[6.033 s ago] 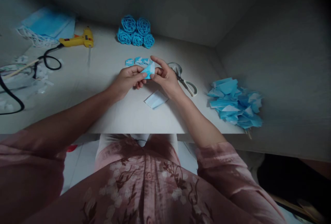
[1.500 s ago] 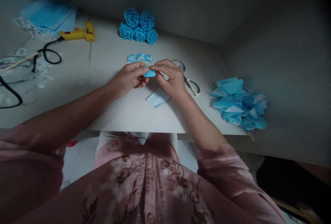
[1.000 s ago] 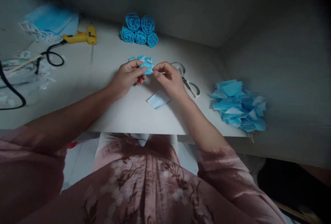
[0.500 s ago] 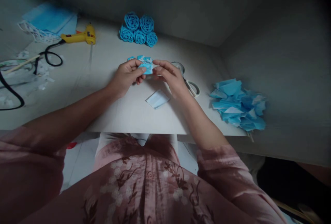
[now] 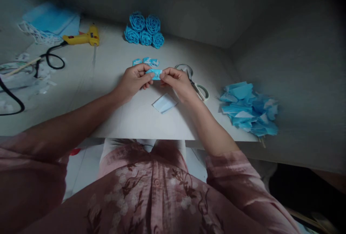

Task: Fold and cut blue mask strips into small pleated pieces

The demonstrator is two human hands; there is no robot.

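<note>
A small folded piece of blue fabric (image 5: 154, 73) is pinched between both hands above the white table (image 5: 129, 115). My left hand (image 5: 133, 81) grips its left end with thumb and fingers closed. My right hand (image 5: 177, 82) pinches its right end, fingers curled. Just behind the hands lie three small folded blue pieces (image 5: 146, 61) in a row. A flat pale blue rectangle of fabric (image 5: 164, 102) lies on the table below my right hand.
Several blue fabric roses (image 5: 144, 32) stand at the back. Scissors (image 5: 195, 84) lie right of my right hand. A heap of blue cut pieces (image 5: 248, 108) is at the right edge. A yellow glue gun (image 5: 82, 38), its black cord (image 5: 50, 60), masks (image 5: 50, 21) and white scraps (image 5: 40, 82) sit left.
Both hands kept hold of the blue piece and folded it smaller; it now looks like a narrow strip held level between the fingertips.
</note>
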